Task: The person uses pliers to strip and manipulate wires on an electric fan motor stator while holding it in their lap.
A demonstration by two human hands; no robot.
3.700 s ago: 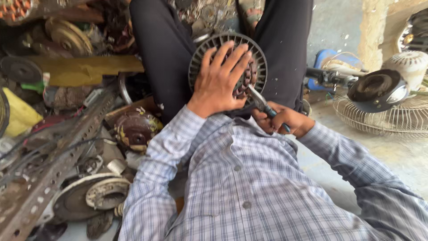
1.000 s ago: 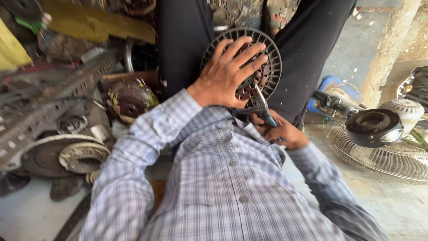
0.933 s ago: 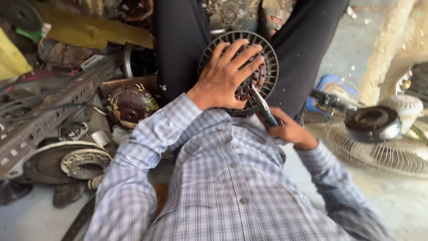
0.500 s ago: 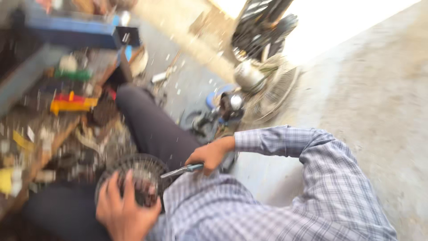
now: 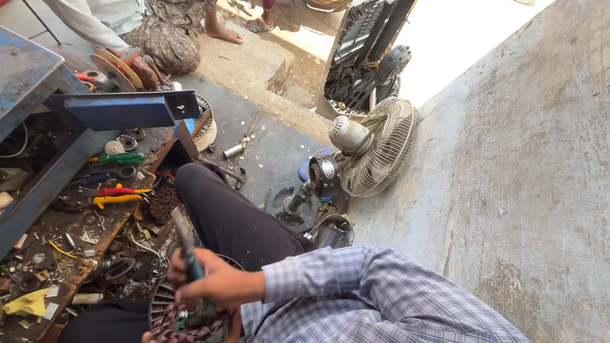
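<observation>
My right hand [image 5: 213, 284] is closed around the dark handle of a screwdriver-like tool [image 5: 183, 238], whose metal shaft points up and to the left. Just below the hand, in my lap between my black-trousered legs [image 5: 235, 222], sits a round finned fan motor [image 5: 184, 317] with reddish-brown copper windings. Of my left hand only a sliver of skin shows at the bottom edge under the motor [image 5: 146, 337]; what its fingers do is hidden. My checked shirt sleeve [image 5: 356, 292] fills the lower right.
A blue metal bench [image 5: 44, 108] stands at left over a floor littered with pliers [image 5: 117, 194], washers and scrap. A caged fan [image 5: 378, 149] and a motor stand [image 5: 305, 197] lie ahead. Another person [image 5: 136, 25] sits at top left. A concrete wall [image 5: 527, 159] runs along the right.
The view has swung up and to the right, away from the scrap pile. My right hand has lifted the tool from the motor's side to upright above it. My left hand has dropped nearly out of view.
</observation>
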